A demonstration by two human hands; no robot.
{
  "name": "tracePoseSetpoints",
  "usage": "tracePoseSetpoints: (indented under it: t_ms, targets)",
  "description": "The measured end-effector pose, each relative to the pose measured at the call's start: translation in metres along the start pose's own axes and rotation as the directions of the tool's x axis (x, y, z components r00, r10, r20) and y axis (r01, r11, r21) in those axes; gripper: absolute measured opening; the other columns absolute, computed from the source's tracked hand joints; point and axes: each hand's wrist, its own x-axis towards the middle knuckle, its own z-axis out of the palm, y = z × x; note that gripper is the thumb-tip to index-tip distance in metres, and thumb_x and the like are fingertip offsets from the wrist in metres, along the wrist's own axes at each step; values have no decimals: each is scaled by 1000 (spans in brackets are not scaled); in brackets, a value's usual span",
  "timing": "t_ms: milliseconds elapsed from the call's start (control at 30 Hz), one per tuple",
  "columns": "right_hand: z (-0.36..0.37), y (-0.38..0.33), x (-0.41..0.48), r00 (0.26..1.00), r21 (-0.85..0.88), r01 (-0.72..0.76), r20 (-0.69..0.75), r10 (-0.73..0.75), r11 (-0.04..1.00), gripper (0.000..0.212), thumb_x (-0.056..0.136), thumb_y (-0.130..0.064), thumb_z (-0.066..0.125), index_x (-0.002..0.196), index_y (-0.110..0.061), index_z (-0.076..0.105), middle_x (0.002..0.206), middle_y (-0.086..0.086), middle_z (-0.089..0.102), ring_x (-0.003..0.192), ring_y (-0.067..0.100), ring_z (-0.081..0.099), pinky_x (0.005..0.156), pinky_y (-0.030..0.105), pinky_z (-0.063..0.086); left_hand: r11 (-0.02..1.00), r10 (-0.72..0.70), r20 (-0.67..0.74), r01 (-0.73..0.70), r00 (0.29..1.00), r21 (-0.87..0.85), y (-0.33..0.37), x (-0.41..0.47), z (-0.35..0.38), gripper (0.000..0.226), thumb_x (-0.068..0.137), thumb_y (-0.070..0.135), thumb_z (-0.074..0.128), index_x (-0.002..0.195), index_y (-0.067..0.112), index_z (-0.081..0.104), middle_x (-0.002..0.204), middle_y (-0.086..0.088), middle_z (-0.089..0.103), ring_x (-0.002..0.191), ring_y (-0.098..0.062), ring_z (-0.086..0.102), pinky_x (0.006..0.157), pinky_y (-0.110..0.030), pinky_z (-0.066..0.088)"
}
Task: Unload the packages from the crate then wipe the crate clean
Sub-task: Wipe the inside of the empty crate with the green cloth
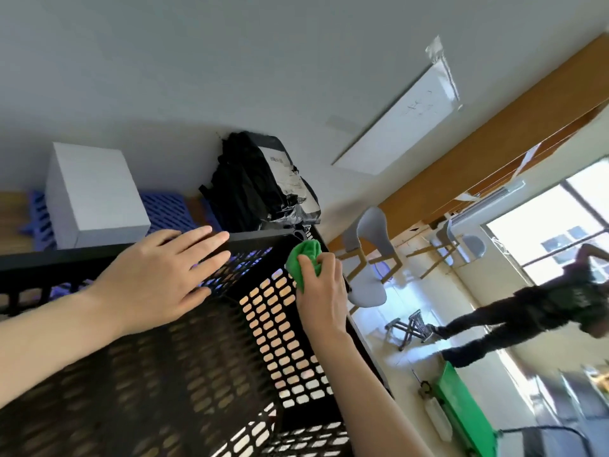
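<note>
A black perforated plastic crate (211, 367) fills the lower middle of the head view, with nothing visible inside it. My left hand (161, 275) lies flat, fingers spread, on the crate's far rim. My right hand (321, 291) grips a bunched green cloth (303, 257) and presses it against the inner right wall near the far corner. Beyond the crate, a white box (94, 192) and a black plastic package (263, 183) with a printed label rest on the wooden table (11, 212) against the wall.
A blue slatted mat (164, 209) lies under the white box. To the right, grey chairs (372, 252) and a small folding stool (412, 326) stand on the shiny floor. A person in dark clothes (534, 311) stands near the window. A green object (461, 410) sits at lower right.
</note>
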Motion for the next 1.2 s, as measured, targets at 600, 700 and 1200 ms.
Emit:
tracePoseSetpoints:
  t_ms: [600, 700, 1200]
  targets:
    - [97, 0, 10, 880, -165, 475, 94, -466, 864, 25, 85, -3, 51, 102, -6, 68, 95, 9, 64, 85, 26, 59, 79, 36, 52, 999, -10, -111, 15, 994, 45, -1, 6, 16, 45, 91, 26, 45, 130, 7, 59, 140, -15, 53, 120, -36, 56, 80, -47, 49]
    - [127, -7, -1, 842, -149, 535, 168, -512, 832, 25, 83, -3, 49, 99, -7, 69, 89, 8, 63, 81, 26, 59, 78, 35, 52, 998, -11, -119, 19, 993, 66, -1, 7, 16, 43, 93, 24, 47, 131, 8, 58, 141, -13, 52, 120, -35, 55, 80, -47, 50]
    - [169, -34, -5, 656, -103, 720, 421, -626, 686, 13, 62, -4, 57, 65, -11, 67, 71, 6, 59, 70, 25, 57, 61, 31, 47, 981, 5, -105, 16, 994, 195, -8, 1, 29, 45, 93, 24, 51, 135, 7, 54, 145, -11, 49, 119, -33, 55, 78, -44, 50]
